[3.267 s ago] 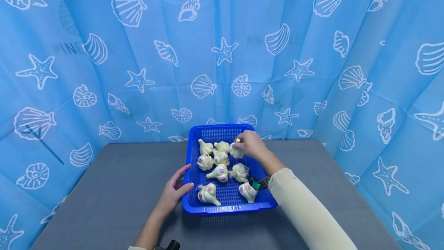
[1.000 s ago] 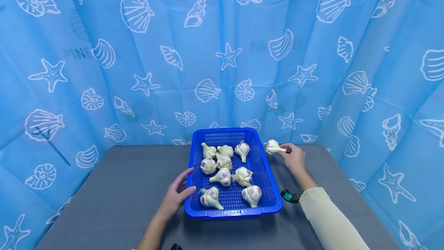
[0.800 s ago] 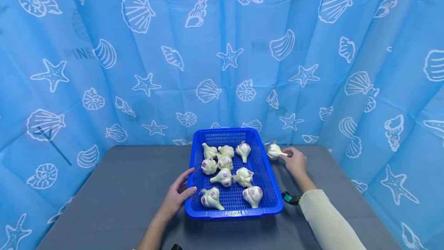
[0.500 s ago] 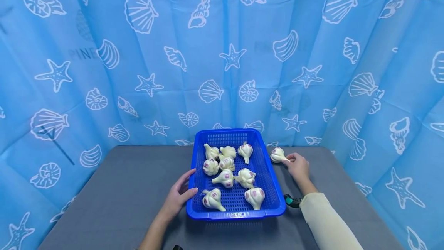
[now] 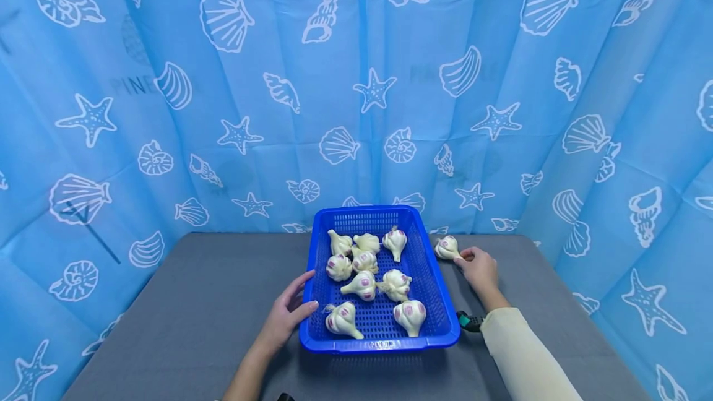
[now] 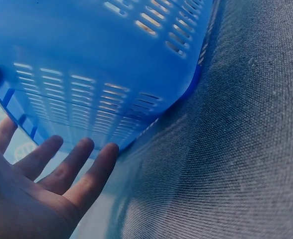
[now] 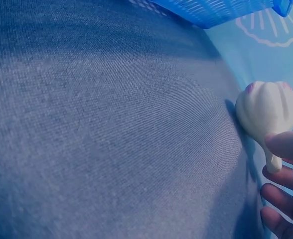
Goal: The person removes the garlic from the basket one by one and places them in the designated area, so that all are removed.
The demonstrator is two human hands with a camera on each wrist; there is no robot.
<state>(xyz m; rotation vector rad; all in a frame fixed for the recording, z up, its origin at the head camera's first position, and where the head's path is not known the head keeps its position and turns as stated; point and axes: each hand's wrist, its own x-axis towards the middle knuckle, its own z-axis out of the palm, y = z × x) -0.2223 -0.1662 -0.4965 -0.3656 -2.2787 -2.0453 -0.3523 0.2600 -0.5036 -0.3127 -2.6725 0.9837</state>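
At the bottom edge we are seeing a small black object (image 5: pixel 285 396), mostly cut off. In the lower right, a cream cloth sleeve (image 5: pixel 526 354) is covering the forearm, and a black strap with a green patch (image 5: pixel 470 322) is showing just beside its cuff. Left of lower centre, the left hand (image 5: pixel 283 311) is holding its fingers widely spread, touching the left side of a blue rectangular plastic basket with slotted walls (image 5: pixel 379 346). Inside, we are counting nine whitish garlic bulbs (image 5: pixel 410 317), most bearing purple marks, lying at various angles. Right of the basket, the right hand (image 5: pixel 480 268) is narrowly pinching the stem of another white, purple-marked garlic bulb (image 5: pixel 447 247), which is lying on the grey cloth-covered table (image 5: pixel 184 327) near the far edge. Across the upper frame, a light-blue curtain with white shells and starfish (image 5: pixel 250 79) is hanging in folds.
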